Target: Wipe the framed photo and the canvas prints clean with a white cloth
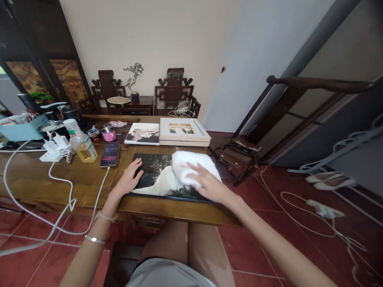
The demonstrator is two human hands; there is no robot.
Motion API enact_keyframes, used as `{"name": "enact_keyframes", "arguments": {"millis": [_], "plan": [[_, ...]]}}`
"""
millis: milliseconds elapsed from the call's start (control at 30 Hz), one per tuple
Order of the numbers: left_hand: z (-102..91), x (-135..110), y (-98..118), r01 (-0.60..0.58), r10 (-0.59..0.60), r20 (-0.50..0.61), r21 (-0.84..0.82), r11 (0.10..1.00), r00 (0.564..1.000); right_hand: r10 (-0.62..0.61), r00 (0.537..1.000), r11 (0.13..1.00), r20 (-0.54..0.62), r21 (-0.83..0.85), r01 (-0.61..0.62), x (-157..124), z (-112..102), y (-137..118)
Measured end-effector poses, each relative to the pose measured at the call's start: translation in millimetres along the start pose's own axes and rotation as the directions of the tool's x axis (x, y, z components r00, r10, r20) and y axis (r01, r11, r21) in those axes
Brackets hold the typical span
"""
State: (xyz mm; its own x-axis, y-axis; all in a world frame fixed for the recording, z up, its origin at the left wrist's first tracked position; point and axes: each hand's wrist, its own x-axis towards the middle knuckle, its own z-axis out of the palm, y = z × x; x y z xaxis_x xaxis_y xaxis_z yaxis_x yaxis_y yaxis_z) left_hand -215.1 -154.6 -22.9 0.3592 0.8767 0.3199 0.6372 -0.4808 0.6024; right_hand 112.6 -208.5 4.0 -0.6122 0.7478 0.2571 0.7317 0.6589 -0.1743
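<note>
A dark photo panel (163, 181) showing a figure in a pale gown lies flat at the table's front edge. My left hand (130, 177) rests open on its left edge, fingers apart. Over the panel's right part, my right hand (206, 181) presses a bunched white towel (182, 161) against the surface, with some fingers on top of it and a fold under the palm. The towel hides much of the picture's right half. Just behind the panel sit a smaller photo print (143, 134) and a pale boxed picture frame (197, 127).
On the wooden table (167, 207), a phone (110, 154) on a white cable, a bottle of yellow liquid (83, 147), a pink cup (108, 133) and a white plug adapter (56, 147) stand left. A wooden chair (254, 131) holding a brown bag (235, 157) is at right.
</note>
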Motion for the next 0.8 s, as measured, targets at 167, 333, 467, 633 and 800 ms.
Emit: {"name": "enact_keyframes", "arguments": {"millis": [167,333,467,633,800], "plan": [[0.3,-0.6,-3.2,0.011,-0.011,0.009,0.006,1.000,1.000,0.139,0.990,0.987,0.002,-0.077,-0.139,53.8,8.2,32.6],[1.0,1.4,-2.5,-0.009,0.009,-0.012,0.012,1.000,1.000,0.016,1.000,0.999,0.027,-0.029,-0.015,24.2,6.0,-23.8],[2.2,1.4,-3.5,0.011,-0.011,0.004,0.012,1.000,1.000,-0.101,0.991,0.994,0.083,0.050,0.097,-23.3,-2.3,-72.3],[2.6,0.8,-7.8,0.004,-0.005,0.050,0.018,1.000,0.999,-0.082,0.994,0.995,0.071,0.065,0.077,-31.5,-6.4,-40.8],[0.5,1.0,-8.0,-0.014,0.013,0.058,0.027,1.000,0.998,0.082,0.996,0.996,-0.024,-0.014,-0.083,18.1,3.2,31.1]]}}
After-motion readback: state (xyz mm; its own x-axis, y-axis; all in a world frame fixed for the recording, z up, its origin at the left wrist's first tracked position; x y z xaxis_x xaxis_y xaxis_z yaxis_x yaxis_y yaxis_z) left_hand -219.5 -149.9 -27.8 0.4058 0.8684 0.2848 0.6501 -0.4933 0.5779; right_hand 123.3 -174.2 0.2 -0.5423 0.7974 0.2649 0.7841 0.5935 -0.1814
